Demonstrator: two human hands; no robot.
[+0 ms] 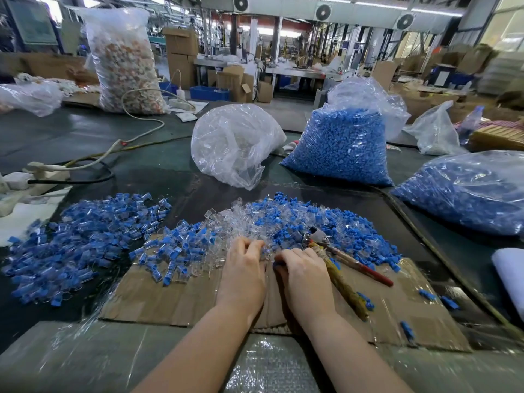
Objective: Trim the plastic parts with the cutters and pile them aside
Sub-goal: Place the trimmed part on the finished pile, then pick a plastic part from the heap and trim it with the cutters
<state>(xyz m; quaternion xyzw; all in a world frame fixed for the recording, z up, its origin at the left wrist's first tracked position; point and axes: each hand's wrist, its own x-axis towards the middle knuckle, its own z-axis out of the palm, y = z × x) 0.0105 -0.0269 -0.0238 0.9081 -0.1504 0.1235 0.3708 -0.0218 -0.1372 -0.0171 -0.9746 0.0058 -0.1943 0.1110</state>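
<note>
Left hand (246, 265): fingers curled into the clear parts at the near edge of the mixed pile (283, 222); whether it grasps one, I cannot tell.
Right hand (302, 272): curled round a small blue part (276, 264).
Cutters (337, 259): lying on the cardboard (175, 299), touching the right hand's right side, unheld.
Set-aside pile (85, 239): far left of both hands.

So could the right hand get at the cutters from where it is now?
Probably yes. The cutters lie on the cardboard right beside the right hand, handles toward the person, nothing lying over them, though its fingers are busy among the plastic parts.
</note>
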